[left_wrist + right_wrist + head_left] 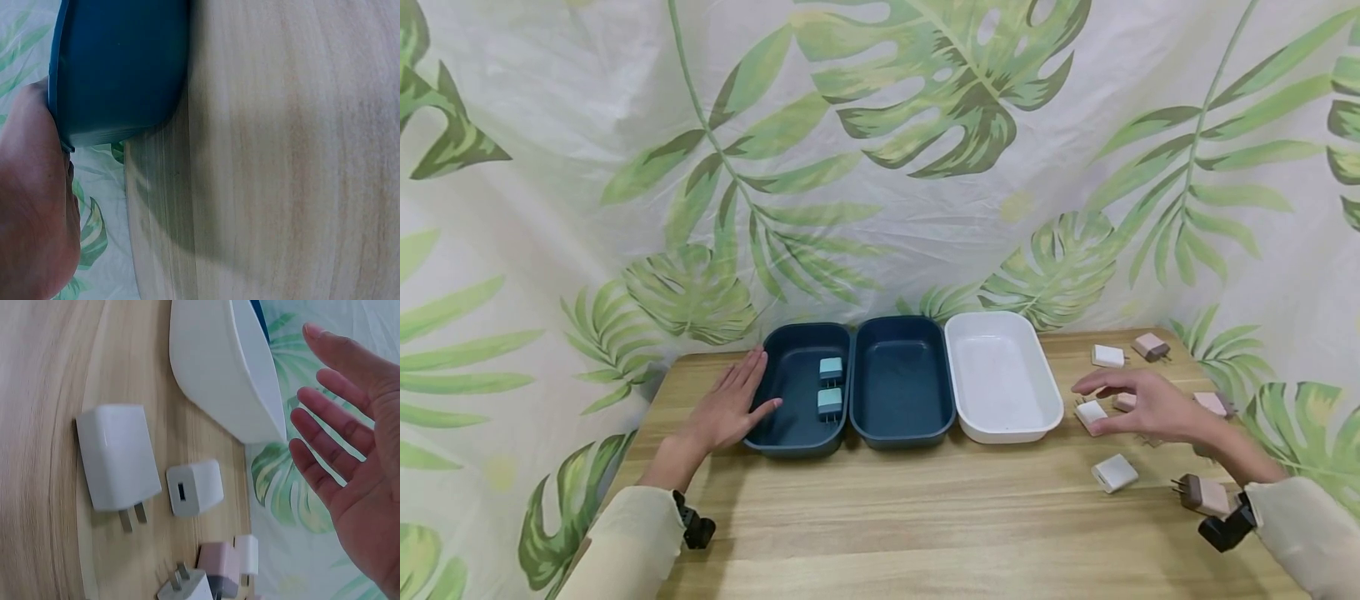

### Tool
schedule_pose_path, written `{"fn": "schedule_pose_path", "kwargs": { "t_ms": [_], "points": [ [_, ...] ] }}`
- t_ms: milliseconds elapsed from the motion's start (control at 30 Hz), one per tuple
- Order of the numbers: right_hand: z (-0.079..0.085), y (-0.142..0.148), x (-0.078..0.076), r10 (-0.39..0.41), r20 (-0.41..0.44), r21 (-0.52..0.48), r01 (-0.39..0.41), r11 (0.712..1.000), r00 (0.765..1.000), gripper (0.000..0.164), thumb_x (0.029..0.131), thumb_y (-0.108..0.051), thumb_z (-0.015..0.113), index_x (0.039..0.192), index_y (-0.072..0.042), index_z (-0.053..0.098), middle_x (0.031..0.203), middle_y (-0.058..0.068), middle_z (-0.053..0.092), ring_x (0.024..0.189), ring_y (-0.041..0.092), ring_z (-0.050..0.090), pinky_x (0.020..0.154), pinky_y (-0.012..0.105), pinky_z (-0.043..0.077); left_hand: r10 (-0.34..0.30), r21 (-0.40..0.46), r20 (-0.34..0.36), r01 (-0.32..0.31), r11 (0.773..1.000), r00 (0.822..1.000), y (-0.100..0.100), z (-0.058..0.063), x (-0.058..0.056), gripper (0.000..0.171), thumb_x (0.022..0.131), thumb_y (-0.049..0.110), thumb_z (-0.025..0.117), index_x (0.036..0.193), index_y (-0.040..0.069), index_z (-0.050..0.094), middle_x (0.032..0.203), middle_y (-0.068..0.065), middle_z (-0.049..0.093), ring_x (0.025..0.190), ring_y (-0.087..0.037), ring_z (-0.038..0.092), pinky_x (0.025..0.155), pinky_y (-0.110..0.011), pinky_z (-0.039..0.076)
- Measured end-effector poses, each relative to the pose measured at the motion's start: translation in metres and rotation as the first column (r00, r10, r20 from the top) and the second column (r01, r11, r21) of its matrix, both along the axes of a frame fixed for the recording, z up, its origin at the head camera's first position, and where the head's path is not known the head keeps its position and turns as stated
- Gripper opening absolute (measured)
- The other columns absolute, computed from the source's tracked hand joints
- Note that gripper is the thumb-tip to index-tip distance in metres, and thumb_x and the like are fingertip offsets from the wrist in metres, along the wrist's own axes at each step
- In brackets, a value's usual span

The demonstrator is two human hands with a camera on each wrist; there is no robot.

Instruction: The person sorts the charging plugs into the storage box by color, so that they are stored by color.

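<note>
My left hand [726, 410] rests on the left rim of the left dark blue tray [797, 446], fingers straight, thumb over the rim. Inside that tray lie two teal plug chargers, one [831, 367] behind the other [829, 401]. On the right, my right hand [1165, 406] hovers above the table with thumb and fingers spread apart and nothing between them. A white plug charger [1091, 416] shows by its thumb in the head view. In the right wrist view, the open palm is above a small white charger [195, 489] and a larger one [119, 459].
An unfilled dark blue tray [902, 383] and a white tray [1003, 383] stand beside the left tray. More chargers lie scattered at the right, including a white one [1107, 356], a pink-brown one [1150, 346] and another pink-brown one [1204, 494]. A leaf-patterned cloth [925, 233] hangs behind.
</note>
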State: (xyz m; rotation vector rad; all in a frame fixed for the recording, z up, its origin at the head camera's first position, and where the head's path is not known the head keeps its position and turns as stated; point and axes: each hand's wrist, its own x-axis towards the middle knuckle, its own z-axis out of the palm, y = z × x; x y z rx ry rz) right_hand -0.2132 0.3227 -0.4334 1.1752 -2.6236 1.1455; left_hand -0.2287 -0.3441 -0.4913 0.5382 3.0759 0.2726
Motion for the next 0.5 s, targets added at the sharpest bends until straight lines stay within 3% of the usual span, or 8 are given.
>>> {"fn": "schedule_pose_path", "kwargs": {
  "t_ms": [267,500],
  "points": [
    [-0.005,0.017,-0.002,-0.032,0.021,0.018,0.031,0.999,0.999,0.048,0.078,-0.004,0.093,0.122,-0.013,0.076,0.121,0.007,0.075,0.108,0.003,0.068,0.089,0.014,0.053,-0.010,0.022,-0.021,0.010,1.000,1.000,-0.001,-0.003,-0.001,0.089,0.109,0.054,0.049,0.168,-0.003,0.013,0.176,-0.023,0.009,0.163,-0.042,0.010,0.128,-0.063,0.013],
    [-0.006,0.032,0.000,-0.135,0.056,0.109,0.128,0.986,0.989,0.045,0.081,-0.014,0.093,0.122,-0.020,0.077,0.120,0.001,0.076,0.104,0.001,0.067,0.083,0.017,0.054,-0.002,0.017,-0.007,0.002,1.000,1.000,-0.002,-0.004,-0.002,0.089,0.110,0.053,0.049,0.169,-0.002,0.012,0.177,-0.022,0.007,0.163,-0.041,0.009,0.129,-0.061,0.010]
  ]
}}
